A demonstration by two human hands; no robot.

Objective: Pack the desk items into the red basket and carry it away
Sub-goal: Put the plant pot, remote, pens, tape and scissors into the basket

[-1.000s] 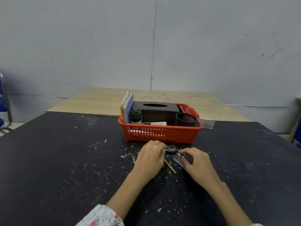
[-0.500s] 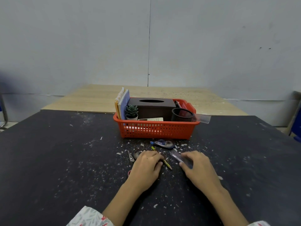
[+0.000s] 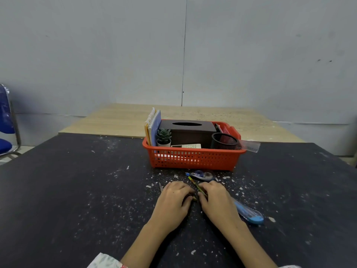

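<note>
The red basket (image 3: 193,160) stands on the black table and holds notebooks (image 3: 153,124), a small succulent (image 3: 163,135), a dark tissue box (image 3: 188,130), a black mesh cup (image 3: 224,141), a calculator (image 3: 186,146) and a clear ruler (image 3: 249,146) that juts out to the right. In front of it lie a correction tape (image 3: 201,175), a yellow-green pencil (image 3: 194,184) and a blue cutter (image 3: 249,211). My left hand (image 3: 172,199) rests curled on the table, with a scissor tip (image 3: 161,187) poking out beside it. My right hand (image 3: 217,201) curls its fingers over the pencil's near end.
White flecks litter the black table (image 3: 77,190). A wooden tabletop (image 3: 119,120) adjoins it behind the basket, against a grey wall. A blue chair (image 3: 6,120) stands at the far left. The cutter lies against my right wrist.
My right hand has come off the blue cutter and slid left onto the pencil. The cutter now lies uncovered to its right. My left hand stays over the small items.
</note>
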